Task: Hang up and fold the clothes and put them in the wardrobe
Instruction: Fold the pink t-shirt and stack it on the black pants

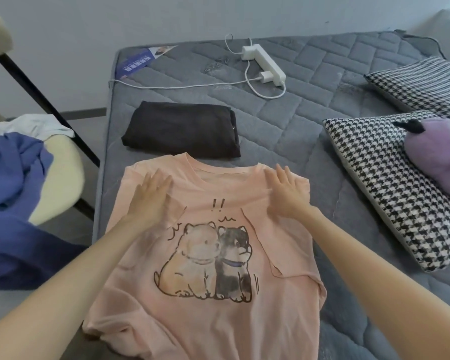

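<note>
The pink T-shirt (pixel 205 255) is being pressed flat by 2 spread hands, left hand (pixel 151 196) and right hand (pixel 283 193); judged light, limp, best pinched at the shoulders.

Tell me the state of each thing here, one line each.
pink T-shirt, spread on the mattress, print up
dark garment, folded
left hand, flat on the shirt
right hand, flat on the shirt
charger, plugged into the power strip
blue garment, crumpled on the chair

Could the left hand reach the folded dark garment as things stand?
Probably yes: the left hand lies flat on the pink T-shirt; the dark garment sits just beyond its collar, nothing between.
</note>
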`<state>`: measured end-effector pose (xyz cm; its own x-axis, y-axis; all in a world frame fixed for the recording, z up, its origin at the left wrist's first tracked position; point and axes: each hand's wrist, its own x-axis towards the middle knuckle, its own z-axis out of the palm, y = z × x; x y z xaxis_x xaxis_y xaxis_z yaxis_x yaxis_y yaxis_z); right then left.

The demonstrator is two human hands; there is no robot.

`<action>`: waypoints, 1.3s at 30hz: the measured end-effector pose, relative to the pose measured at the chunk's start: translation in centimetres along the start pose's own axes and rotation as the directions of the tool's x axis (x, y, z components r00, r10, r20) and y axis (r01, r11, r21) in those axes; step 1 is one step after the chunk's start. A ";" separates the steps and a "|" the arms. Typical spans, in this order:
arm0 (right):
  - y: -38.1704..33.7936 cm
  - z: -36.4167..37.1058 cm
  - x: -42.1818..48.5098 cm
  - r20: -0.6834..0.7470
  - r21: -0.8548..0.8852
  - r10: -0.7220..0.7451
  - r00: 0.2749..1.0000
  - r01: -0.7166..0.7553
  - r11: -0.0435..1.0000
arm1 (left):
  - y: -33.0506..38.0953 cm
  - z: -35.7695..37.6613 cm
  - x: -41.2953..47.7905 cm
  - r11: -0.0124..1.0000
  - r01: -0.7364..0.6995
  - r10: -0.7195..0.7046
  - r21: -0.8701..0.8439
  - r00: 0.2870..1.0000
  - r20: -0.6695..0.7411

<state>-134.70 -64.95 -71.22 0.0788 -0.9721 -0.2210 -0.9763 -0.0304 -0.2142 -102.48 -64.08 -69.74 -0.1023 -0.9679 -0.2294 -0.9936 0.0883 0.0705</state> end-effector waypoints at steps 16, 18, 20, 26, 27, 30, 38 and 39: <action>-0.3 -1.1 3.3 0.055 -0.297 0.146 0.988 -0.124 0.947 | -3.0 -2.4 8.2 0.984 0.033 -0.071 0.174 0.973 0.218; -0.3 -1.2 3.3 0.052 -0.304 0.167 0.985 -0.144 0.942 | -3.4 -2.1 8.1 0.987 0.012 -0.045 0.160 0.978 0.204; -0.6 -1.2 2.9 0.047 -0.291 0.179 0.983 -0.158 0.943 | -3.6 -1.9 7.8 0.992 0.014 -0.040 0.124 0.977 0.211; -2.4 -1.6 0.1 0.014 -0.413 0.097 0.995 -0.083 0.907 | -3.4 -2.6 5.5 0.996 0.035 -0.043 0.082 0.994 0.098; -2.6 -2.0 -0.3 0.013 -0.440 0.096 0.995 -0.081 0.894 | -3.4 -2.9 5.0 0.996 0.030 -0.036 0.088 0.997 0.069; -3.1 -3.7 -1.4 -0.033 -0.486 0.079 0.996 -0.085 0.870 | -3.5 -4.0 3.6 0.991 0.037 -0.032 0.127 0.999 -0.040; -4.2 -11.0 -1.5 -0.275 -0.441 0.097 0.957 -0.215 0.871 | -3.0 -11.1 3.3 0.986 0.040 0.007 0.162 0.960 -0.279; -4.1 -11.9 -1.2 -0.296 -0.433 0.105 0.950 -0.231 0.871 | -2.7 -11.9 3.6 0.987 0.054 -0.006 0.155 0.956 -0.293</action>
<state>-133.17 -66.43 -58.71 -0.0875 -0.9950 0.0488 -0.9560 0.0977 0.2768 -99.54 -70.58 -59.17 -0.0775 -0.9949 0.0641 -0.9931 0.0714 -0.0928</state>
